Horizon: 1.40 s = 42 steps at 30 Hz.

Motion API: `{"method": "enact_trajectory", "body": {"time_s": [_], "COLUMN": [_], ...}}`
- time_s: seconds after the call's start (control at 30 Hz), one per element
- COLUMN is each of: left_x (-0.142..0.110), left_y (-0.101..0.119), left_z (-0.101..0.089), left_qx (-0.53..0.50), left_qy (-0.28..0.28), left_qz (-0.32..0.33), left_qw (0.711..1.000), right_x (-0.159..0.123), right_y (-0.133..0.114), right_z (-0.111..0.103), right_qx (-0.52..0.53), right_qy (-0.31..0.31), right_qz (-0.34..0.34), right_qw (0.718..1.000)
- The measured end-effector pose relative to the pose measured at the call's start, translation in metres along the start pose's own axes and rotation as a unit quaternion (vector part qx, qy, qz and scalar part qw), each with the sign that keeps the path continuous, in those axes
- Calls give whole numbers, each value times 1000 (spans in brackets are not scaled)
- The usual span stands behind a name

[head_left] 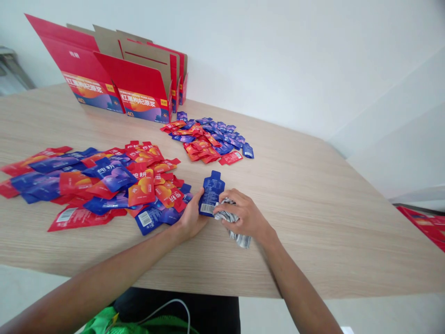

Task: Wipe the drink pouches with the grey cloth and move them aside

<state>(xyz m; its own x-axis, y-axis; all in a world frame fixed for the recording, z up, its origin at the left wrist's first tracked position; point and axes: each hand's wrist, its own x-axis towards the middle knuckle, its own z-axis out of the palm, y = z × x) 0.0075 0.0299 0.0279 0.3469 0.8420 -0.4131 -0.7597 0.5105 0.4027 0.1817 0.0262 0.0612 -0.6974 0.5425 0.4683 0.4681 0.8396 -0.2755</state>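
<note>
A dark blue pouch (212, 190) with a spout-shaped top is in my left hand (193, 217), thumb along its left edge. Its printed back and barcode face up. My right hand (244, 214) is closed around a grey-and-white striped cloth (239, 238), which touches the pouch's lower right side. Just left of my left hand spreads a big heap of red and blue pouches (114, 174). Farther back lies a smaller pile of similar pouches (212, 137).
Open red cardboard boxes (142, 104) stand along the wall at the back left of the wooden table (313, 208). Something red (424, 225) shows beyond the table's right edge. A pale cable (174, 301) loops near my lap.
</note>
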Motion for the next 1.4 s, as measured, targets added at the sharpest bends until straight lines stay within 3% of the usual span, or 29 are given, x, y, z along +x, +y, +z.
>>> {"method": "enact_trajectory", "body": {"time_s": [0.27,0.4,0.57,0.77,1.0,1.27,1.4], "left_x": [-1,-4,-1,-6,-9,-11,-8], "left_y": [-12,-18,-19,-15,-15,-14,-15], "left_z": [-9,-16,-21,-17,-15,-15,-15], "left_qx": [120,255,375,428,405,365,233], "left_qy": [-77,-141,-139,-184,-189,-187,-168], "left_qz": [3,22,61,70,67,8,-39], "left_qw": [990,956,915,882,892,912,957], "right_x": [-1,-1,-2,-3,-3,-4,-3], "right_y": [5,5,7,11,8,14,12], "right_z": [-2,-1,-2,-5,-7,-5,-3], "right_qx": [-54,-78,-106,-115,-62,-109,-107], "right_qy": [96,110,101,127,81,155,161], "right_qz": [130,177,226,227,120,228,221], "right_qw": [985,975,963,959,987,955,956]}}
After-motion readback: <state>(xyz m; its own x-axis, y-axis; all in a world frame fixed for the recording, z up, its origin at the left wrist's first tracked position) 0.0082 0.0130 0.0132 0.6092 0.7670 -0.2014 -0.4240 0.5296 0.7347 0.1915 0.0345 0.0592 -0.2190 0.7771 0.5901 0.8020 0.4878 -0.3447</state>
